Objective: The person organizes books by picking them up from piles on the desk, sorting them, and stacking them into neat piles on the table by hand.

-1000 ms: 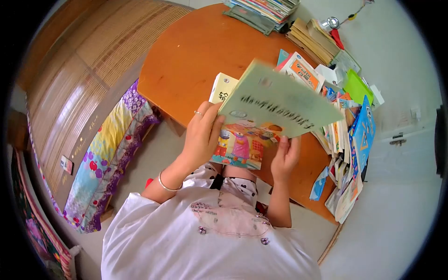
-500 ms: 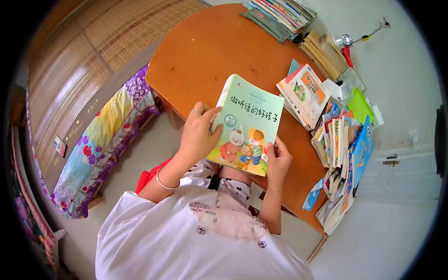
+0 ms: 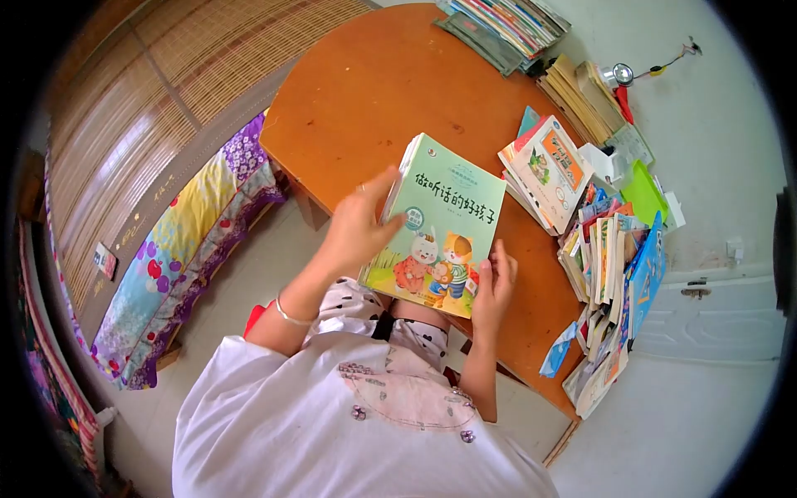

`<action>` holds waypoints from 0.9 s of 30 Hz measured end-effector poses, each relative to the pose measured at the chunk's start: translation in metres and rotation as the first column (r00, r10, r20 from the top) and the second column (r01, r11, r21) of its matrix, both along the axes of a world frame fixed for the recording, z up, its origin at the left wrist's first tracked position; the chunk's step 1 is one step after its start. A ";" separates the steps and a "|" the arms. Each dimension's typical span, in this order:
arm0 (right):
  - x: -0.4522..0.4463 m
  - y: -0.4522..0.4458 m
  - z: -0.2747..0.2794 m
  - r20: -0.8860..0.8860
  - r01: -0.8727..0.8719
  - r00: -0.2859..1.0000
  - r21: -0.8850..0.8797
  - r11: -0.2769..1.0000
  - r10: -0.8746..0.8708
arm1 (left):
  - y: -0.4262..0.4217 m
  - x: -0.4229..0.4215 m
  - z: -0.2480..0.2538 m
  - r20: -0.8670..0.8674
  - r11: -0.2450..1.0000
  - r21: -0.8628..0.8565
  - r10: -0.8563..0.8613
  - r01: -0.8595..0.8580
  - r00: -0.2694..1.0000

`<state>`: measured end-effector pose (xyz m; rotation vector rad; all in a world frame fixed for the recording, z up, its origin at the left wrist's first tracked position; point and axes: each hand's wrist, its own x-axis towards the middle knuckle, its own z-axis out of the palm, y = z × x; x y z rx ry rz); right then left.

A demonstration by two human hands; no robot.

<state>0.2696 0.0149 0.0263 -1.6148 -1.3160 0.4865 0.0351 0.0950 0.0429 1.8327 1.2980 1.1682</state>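
Observation:
Between my two hands is a stack of thin picture books (image 3: 448,195), tilted, near the table edge above my lap. The top cover is pale green, with large dark characters and cartoon animals. My left hand (image 3: 364,226) grips the stack's left side, its thumb by the front cover and its fingers along the layered edges. At the lower right edge, my right hand (image 3: 496,282) holds the stack with the thumb near the cover; some of its fingers are hidden behind the books.
On the orange-brown wooden table (image 3: 357,91), a pile of books (image 3: 546,174) with a white-and-orange cover lies to the right. Beside it are leaning books (image 3: 602,266) and a green plastic piece (image 3: 643,195). More books (image 3: 506,33) and a small lamp (image 3: 621,75) stand at the back.
My left hand has shifted slightly along the left edge of the stack, with its fingers straighter. The stack has tilted a little; my right hand stays at the lower right edge.

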 end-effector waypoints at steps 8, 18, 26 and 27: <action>-0.070 -0.028 0.050 0.806 -0.402 0.515 -0.074 0.913 0.292 | 0.137 0.056 0.018 -0.637 0.924 0.161 -0.171 0.347 0.752; -0.078 -0.022 -0.003 0.803 -0.458 0.584 0.200 0.866 0.123 | 0.137 0.077 0.000 -0.894 0.931 0.144 -0.023 0.335 0.448; -0.081 -0.020 0.005 0.721 -0.438 0.664 0.162 0.884 0.196 | 0.134 0.076 0.005 -0.783 0.940 0.246 0.048 0.237 0.621; -0.082 -0.020 0.008 0.724 -0.428 0.653 0.111 0.897 0.222 | 0.135 0.075 0.005 -0.788 0.936 0.234 0.025 0.262 0.616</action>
